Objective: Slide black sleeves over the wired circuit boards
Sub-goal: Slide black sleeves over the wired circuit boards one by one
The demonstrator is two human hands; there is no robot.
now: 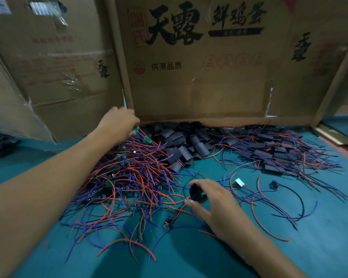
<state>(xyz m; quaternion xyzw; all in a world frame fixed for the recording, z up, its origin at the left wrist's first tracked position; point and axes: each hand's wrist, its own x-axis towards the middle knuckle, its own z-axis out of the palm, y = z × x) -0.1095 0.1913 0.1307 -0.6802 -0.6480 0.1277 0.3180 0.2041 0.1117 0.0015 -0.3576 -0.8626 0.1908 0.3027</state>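
A tangled heap of wired circuit boards with red and blue leads lies at the centre left of the green table. Behind it sits a pile of loose black sleeves. At the far end of the heap my left hand pinches a small green circuit board by its edge. My right hand rests low over the table and holds one black sleeve between thumb and fingers. Boards with sleeves on them are heaped at the right.
A cardboard wall with black characters stands along the back; more boxes stand at the left. A single board with a silver label and a small blue part on a black lead lie right of my right hand. Green table in front.
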